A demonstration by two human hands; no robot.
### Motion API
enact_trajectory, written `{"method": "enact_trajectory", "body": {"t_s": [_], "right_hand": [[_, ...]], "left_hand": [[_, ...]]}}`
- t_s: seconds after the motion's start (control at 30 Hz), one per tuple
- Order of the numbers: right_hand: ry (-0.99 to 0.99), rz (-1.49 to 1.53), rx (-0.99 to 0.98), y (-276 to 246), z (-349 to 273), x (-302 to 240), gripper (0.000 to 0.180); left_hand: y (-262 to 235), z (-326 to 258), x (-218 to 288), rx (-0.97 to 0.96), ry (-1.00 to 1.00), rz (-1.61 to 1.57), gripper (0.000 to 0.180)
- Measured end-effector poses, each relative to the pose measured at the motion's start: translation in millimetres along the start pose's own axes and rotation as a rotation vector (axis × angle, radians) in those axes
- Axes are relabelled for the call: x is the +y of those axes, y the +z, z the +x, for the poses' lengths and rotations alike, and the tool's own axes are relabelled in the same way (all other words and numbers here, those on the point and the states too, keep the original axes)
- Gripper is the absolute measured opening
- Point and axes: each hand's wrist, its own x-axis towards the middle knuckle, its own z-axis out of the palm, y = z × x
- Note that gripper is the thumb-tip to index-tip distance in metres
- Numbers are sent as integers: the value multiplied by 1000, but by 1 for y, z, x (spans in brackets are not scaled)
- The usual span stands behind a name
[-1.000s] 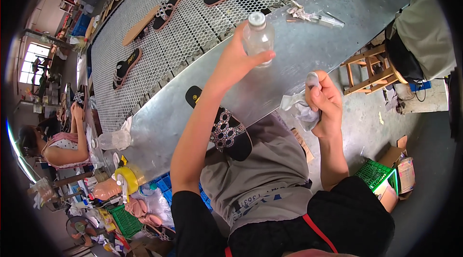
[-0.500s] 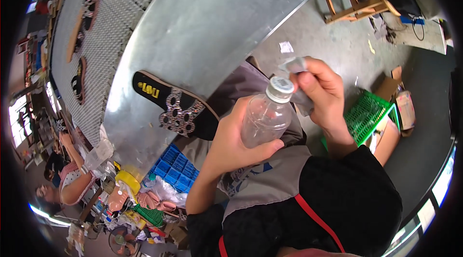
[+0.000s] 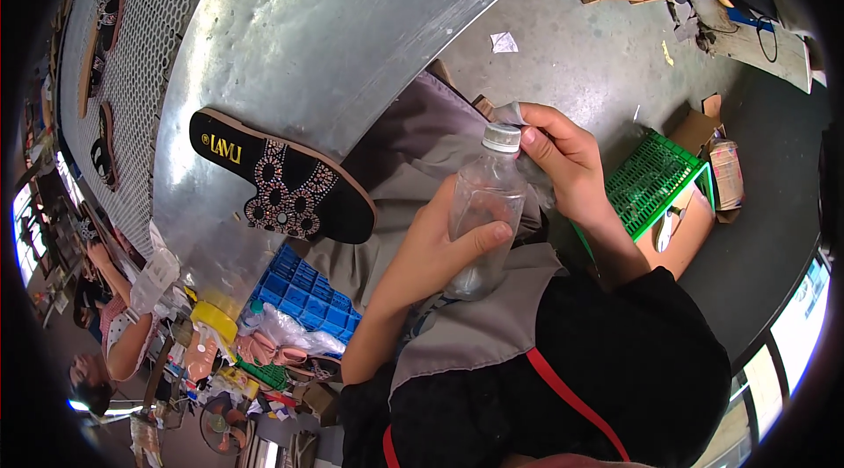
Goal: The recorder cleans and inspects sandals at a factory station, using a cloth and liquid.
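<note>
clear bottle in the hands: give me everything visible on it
The clear bottle looks like thin see-through plastic, with a ribbed body, no label in view and a white screw cap on top. It looks empty or nearly so; the contents cannot be made out. It is held about upright, leaning slightly, over the person's lap, off the metal table. The left hand wraps its lower body, thumb across the front. The right hand pinches at the cap, with a crumpled pale scrap in its fingers.

Single head-worn fisheye, steeply downward, close over lap and metal table (image 3: 334,37), perhaps tilted
</note>
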Motion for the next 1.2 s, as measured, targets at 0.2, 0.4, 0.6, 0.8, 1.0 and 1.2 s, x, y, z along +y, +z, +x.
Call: {"method": "enact_trajectory", "body": {"t_s": [0.2, 0.4, 0.6, 0.8, 1.0, 1.2], "right_hand": [[52, -37, -58, -8, 8, 3, 31], [78, -53, -76, -10, 12, 0, 31], [-158, -46, 157, -7, 16, -6, 30], [-190, 82, 359, -16, 40, -1, 31], [-223, -138, 185, -19, 46, 14, 32], [-167, -152, 147, -7, 40, 19, 30]], "left_hand": [[-6, 0, 5, -1, -62, -41, 61], [-12, 4, 6, -3, -89, -4, 60], [-2, 5, 31, 202, 403, 551, 75], [14, 30, 79, 469, 1086, 572, 90], [-16, 76, 109, 930, 1296, 813, 89], [-19, 57, 101, 987, 1146, 819, 94]]}}
